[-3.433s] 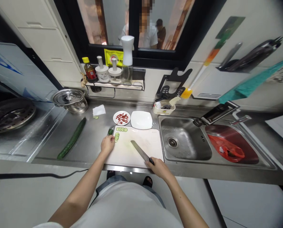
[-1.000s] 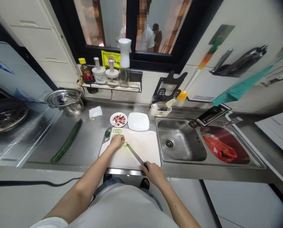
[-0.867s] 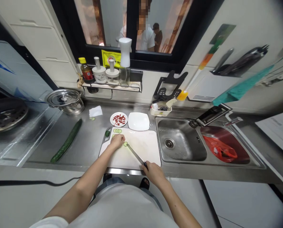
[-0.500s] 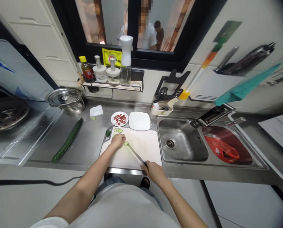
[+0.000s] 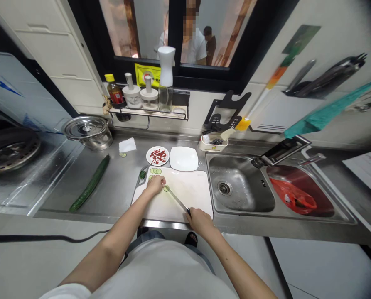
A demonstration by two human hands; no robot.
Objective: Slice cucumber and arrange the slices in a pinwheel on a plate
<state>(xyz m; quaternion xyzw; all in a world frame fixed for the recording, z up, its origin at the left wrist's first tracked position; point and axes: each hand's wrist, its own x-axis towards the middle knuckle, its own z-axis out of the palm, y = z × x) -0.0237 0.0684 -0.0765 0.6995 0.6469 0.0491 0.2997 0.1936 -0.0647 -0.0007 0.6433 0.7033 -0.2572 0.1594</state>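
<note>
My right hand is closed round the dark handle of a knife. The blade slants up and left over the white cutting board, its tip at a round cucumber slice. Just left of that slice, my left hand rests low over the board with its fingers curled together; what they hold, if anything, is hidden. Behind it several cucumber slices lie in a row, one partly covered by the hand. A cucumber end piece sits by the board's handle slot.
Beyond the board stand a plate of chopped red pieces and a white plate. A whole cucumber lies left, near a lidded steel pot and white tissue. At right is the double sink with a red bag.
Both hands and the knife keep nearly the same places on the board. The whole view has shifted very slightly.
</note>
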